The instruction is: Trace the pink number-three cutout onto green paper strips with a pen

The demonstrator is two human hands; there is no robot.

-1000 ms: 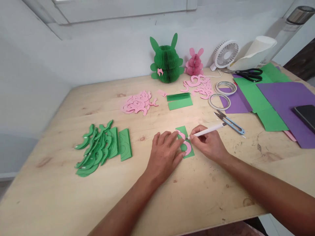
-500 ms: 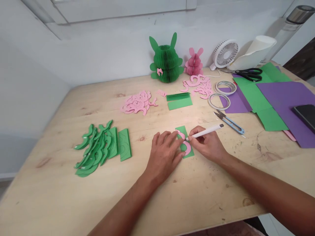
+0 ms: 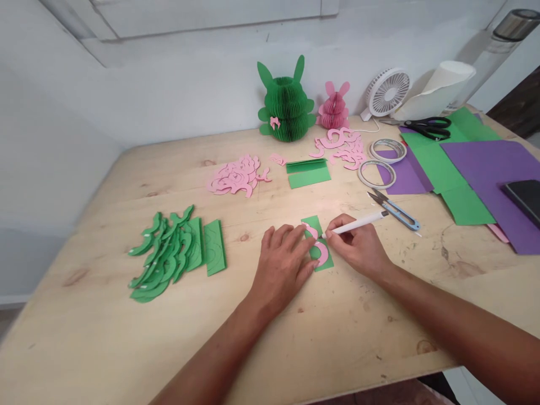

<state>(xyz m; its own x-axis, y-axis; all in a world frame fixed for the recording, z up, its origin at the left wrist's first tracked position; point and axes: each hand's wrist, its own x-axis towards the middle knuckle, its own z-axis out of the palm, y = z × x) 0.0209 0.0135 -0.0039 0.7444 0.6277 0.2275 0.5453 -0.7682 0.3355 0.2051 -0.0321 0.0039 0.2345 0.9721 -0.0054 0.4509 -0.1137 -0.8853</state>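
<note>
My left hand lies flat with fingers spread, its fingertips pressing on a pink curved paper cutout that rests on a small green paper rectangle. In my right hand is a white pen, held in a writing grip. Its tip meets the green paper at the right side of the pink cutout. To the left of my hands, a pile of green curved cutouts lies beside a green rectangle with drawn outlines.
Behind my hands are pink cutouts, folded green paper, tape rolls and blue thread snips. Green and pink paper rabbits, a fan and black scissors stand or lie farther back. Purple sheets and a phone are rightward.
The pen and my right hand have shifted very slightly to the right along the pink cutout. My left hand stays in place on the paper.
</note>
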